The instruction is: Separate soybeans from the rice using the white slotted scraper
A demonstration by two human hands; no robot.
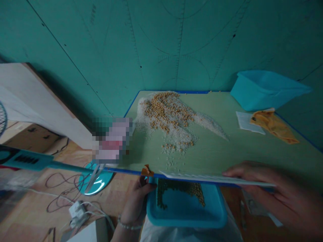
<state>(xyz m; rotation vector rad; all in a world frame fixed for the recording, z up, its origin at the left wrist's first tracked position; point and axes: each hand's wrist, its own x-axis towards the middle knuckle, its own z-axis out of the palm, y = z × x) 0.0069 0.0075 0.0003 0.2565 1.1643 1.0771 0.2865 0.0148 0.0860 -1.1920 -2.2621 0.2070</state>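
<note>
Yellow soybean-like beans [164,104] lie heaped with small white grains [207,124], which look like rice, on a pale green tabletop [217,154]. Below the front edge, a blue plastic tray [186,220] rests at my lap with beans [198,193] inside it. My left hand [142,191] grips the tray's left rim, fingers partly hidden beneath the table edge. Along that edge lies a thin white flat strip [214,179], perhaps a card, seen nearly edge-on. My right hand [267,188], slightly blurred, is closed around the strip's right end.
A blue fabric bin [262,90] stands at the back right beside an orange cloth [276,126] and white paper [248,122]. At left are a blurred-out pink item [113,141] and a blue fan pole [68,166]. Cables and a power strip [78,213] lie on the floor.
</note>
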